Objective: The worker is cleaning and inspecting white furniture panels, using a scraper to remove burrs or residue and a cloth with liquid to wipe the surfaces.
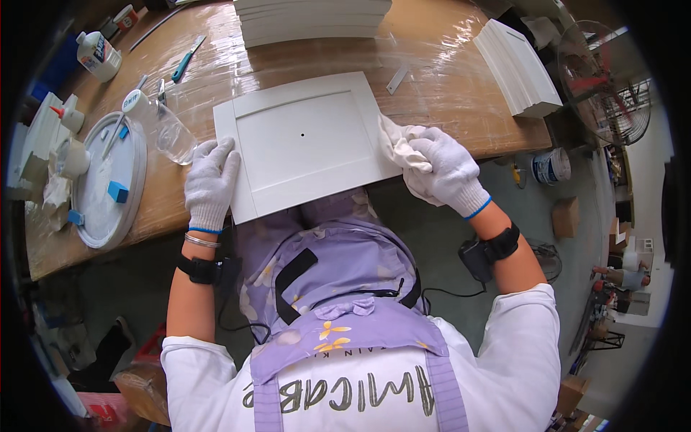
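Note:
A white framed panel [302,162] with a small dark hole near its middle lies partly on the table, its near edge reaching over my lap. My left hand [211,180], in a white knit glove, grips the panel's left edge, the thumb side against its face. In my gloved right hand [450,165] is a bunched white cloth [404,147], pressed closed between the fingers at the panel's right edge. Beside my left hand a clear plastic bottle [173,133] with a white cap lies on its side.
At left, a round white lid [108,191] carries blue blocks. A white jug [98,56] and a teal utility knife [188,59] are farther back. Stacked white panels [309,21] stand at the far edge, with another stack [518,68] at right near a fan [604,79].

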Tool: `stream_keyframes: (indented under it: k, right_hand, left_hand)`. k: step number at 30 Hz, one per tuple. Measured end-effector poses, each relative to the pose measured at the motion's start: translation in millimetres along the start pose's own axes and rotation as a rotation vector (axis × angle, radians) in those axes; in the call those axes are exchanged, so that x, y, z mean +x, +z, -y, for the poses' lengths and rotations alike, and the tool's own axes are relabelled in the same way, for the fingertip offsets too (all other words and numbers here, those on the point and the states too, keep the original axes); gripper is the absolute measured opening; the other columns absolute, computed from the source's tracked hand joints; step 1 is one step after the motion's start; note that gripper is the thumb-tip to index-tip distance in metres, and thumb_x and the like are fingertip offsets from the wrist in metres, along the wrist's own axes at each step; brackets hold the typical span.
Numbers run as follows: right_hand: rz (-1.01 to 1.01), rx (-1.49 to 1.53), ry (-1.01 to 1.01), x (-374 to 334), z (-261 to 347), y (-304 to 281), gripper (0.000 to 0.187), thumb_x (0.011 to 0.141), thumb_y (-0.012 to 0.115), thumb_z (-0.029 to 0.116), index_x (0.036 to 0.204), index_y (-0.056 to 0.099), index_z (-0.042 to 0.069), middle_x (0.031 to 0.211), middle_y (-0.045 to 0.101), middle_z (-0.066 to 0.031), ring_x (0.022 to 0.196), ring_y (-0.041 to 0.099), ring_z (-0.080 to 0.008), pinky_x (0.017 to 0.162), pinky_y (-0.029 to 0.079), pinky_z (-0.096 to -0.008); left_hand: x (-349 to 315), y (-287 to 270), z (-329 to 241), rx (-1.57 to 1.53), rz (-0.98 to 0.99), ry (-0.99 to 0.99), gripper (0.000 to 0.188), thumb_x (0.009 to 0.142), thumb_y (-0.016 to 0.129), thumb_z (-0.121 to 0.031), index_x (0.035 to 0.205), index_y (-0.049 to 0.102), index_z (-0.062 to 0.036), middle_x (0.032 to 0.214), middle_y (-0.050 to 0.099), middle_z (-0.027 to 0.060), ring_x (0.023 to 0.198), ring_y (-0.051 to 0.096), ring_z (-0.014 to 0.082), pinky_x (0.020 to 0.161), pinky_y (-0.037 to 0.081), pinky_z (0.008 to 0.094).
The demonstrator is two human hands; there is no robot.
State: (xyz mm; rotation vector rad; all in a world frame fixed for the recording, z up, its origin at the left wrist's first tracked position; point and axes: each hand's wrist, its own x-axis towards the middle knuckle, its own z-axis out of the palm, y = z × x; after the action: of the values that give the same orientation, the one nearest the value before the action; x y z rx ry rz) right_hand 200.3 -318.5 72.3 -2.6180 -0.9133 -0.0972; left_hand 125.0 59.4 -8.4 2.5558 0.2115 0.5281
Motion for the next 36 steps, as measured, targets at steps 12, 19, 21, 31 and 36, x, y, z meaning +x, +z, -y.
stream_keyframes:
  k: [12, 19, 21, 31, 36]
  right_hand:
    - [0.275, 0.093, -0.376, 58.2, 97.7, 73.6, 0.015, 0.074, 0.065, 0.016, 0.085, 0.064, 0.006, 0.095, 0.063, -0.0137, 0.081, 0.064, -0.031, 0.069, 0.053, -0.0405]
    - [0.231, 0.066, -0.476, 73.9, 167.9, 100.1, 0.019, 0.074, 0.066, 0.019, 0.089, 0.063, 0.007, 0.093, 0.062, -0.0121, 0.083, 0.064, -0.0307, 0.07, 0.053, -0.0395]
    - [0.184, 0.073, -0.512, 81.6, 187.3, 106.1, 0.023, 0.076, 0.065, 0.022, 0.096, 0.064, 0.011, 0.094, 0.06, -0.0104, 0.088, 0.063, -0.0282, 0.071, 0.053, -0.0395]
    - [0.034, 0.129, -0.375, 55.3, 170.0, 118.8, 0.014, 0.078, 0.06, 0.021, 0.08, 0.068, 0.01, 0.082, 0.065, -0.0102, 0.079, 0.066, -0.0268, 0.065, 0.052, -0.0389]
    - [-0.19, 0.08, -0.432, 61.0, 170.7, 162.8, 0.015, 0.071, 0.066, 0.021, 0.078, 0.067, 0.007, 0.078, 0.066, -0.0109, 0.072, 0.067, -0.0287, 0.058, 0.051, -0.0391]
  left_hand:
    - [3.5, -2.2, 1.6, -0.007, 0.017, -0.031, 0.029, 0.089, 0.062, -0.029, 0.113, 0.068, -0.0131, 0.114, 0.061, 0.0103, 0.098, 0.063, 0.0279, 0.084, 0.051, 0.037]
    - [6.0, -7.5, -6.8, -0.035, 0.026, -0.073, 0.028, 0.089, 0.062, -0.028, 0.112, 0.068, -0.0141, 0.112, 0.062, 0.0094, 0.097, 0.063, 0.0273, 0.082, 0.051, 0.0359]
    - [10.5, -7.3, -7.5, -0.06, -0.022, 0.007, 0.026, 0.089, 0.061, -0.029, 0.11, 0.067, -0.0161, 0.111, 0.059, 0.0072, 0.089, 0.064, 0.0281, 0.075, 0.053, 0.0391]
    - [-3.4, 2.5, 3.0, -0.126, -0.014, 0.029, 0.025, 0.088, 0.06, -0.012, 0.11, 0.066, -0.0005, 0.111, 0.059, 0.0147, 0.095, 0.062, 0.0287, 0.083, 0.05, 0.0362]
    - [1.0, 27.8, 47.2, -0.156, -0.076, 0.089, 0.025, 0.089, 0.059, -0.008, 0.109, 0.063, 0.006, 0.109, 0.058, 0.0159, 0.095, 0.059, 0.0281, 0.085, 0.048, 0.0342]
